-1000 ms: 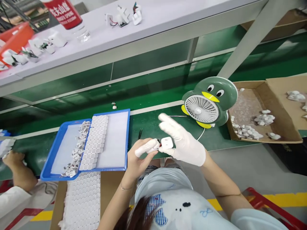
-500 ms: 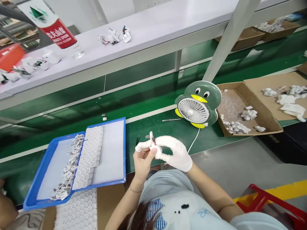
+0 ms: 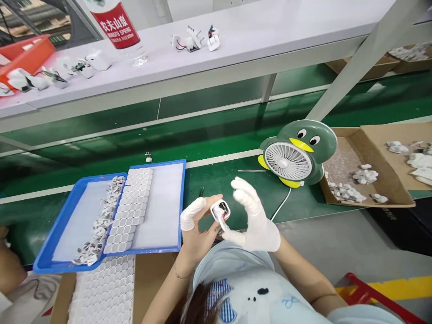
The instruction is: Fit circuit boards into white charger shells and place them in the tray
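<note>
My left hand (image 3: 197,225), with white coverings on some fingertips, grips a small white charger housing (image 3: 220,209) between thumb and fingers. The housing's open end faces me, and dark parts and a red wire show inside. A small white piece (image 3: 222,222) hangs at its lower edge. To the right is my right hand (image 3: 258,220) in a white glove, its thumb and fingers spread wide. The right thumb tip is close to the hanging piece; whether they touch I cannot tell. Black tweezers (image 3: 201,192) lie on the green bench just beyond my left hand.
Left, a blue tray (image 3: 184,202) carries rows of white housings; another blue tray (image 3: 43,252) holds small wired parts. A penguin-shaped fan (image 3: 303,148) stands right of my hands, beside a cardboard box (image 3: 388,198) of white pieces. A bottle (image 3: 118,27) stands on the shelf (image 3: 236,49).
The housing has been turned so its open end faces me. My right hand has come off it and opened, with its fingers raised. The view has shifted slightly.
</note>
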Motion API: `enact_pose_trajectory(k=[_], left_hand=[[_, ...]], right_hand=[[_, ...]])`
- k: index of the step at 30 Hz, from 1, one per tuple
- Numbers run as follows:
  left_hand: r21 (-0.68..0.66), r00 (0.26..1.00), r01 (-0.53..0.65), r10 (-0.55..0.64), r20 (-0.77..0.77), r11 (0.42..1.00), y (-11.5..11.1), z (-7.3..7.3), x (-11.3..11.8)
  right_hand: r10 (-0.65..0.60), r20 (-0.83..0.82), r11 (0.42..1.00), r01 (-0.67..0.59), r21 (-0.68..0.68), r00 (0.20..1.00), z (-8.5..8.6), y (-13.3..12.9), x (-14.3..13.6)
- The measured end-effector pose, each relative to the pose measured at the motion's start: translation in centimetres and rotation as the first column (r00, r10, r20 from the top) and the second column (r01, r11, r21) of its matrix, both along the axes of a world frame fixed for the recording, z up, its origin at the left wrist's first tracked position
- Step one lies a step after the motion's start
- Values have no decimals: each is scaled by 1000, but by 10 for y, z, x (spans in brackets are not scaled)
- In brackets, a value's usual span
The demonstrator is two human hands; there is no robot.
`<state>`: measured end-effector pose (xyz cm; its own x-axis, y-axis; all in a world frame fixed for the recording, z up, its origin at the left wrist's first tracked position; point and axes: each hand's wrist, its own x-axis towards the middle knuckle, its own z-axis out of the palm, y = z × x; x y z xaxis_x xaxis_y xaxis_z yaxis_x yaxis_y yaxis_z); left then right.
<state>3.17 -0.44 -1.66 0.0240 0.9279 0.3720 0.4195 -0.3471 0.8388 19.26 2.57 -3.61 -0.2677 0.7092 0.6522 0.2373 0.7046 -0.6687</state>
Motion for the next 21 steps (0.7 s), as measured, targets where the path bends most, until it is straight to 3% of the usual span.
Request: enact_pose_trajectory(k=[4, 8, 15, 21], left_hand=[[196, 997, 49, -36, -69, 979, 2, -5, -6], [304, 995, 76, -53, -85, 950, 5, -13, -6], [586, 972, 89, 58, -228, 805, 8, -8, -9], [610, 958, 111, 80, -277, 784, 7, -7, -15]], right_hand=[[-60, 51, 986, 51, 158, 997, 8, -4, -4], [-115, -22, 982, 117, 148, 993, 5, -9, -7], [145, -207, 989, -134, 67, 967, 7, -15, -8], [205, -219, 978, -190, 85, 954, 17, -14, -10]])
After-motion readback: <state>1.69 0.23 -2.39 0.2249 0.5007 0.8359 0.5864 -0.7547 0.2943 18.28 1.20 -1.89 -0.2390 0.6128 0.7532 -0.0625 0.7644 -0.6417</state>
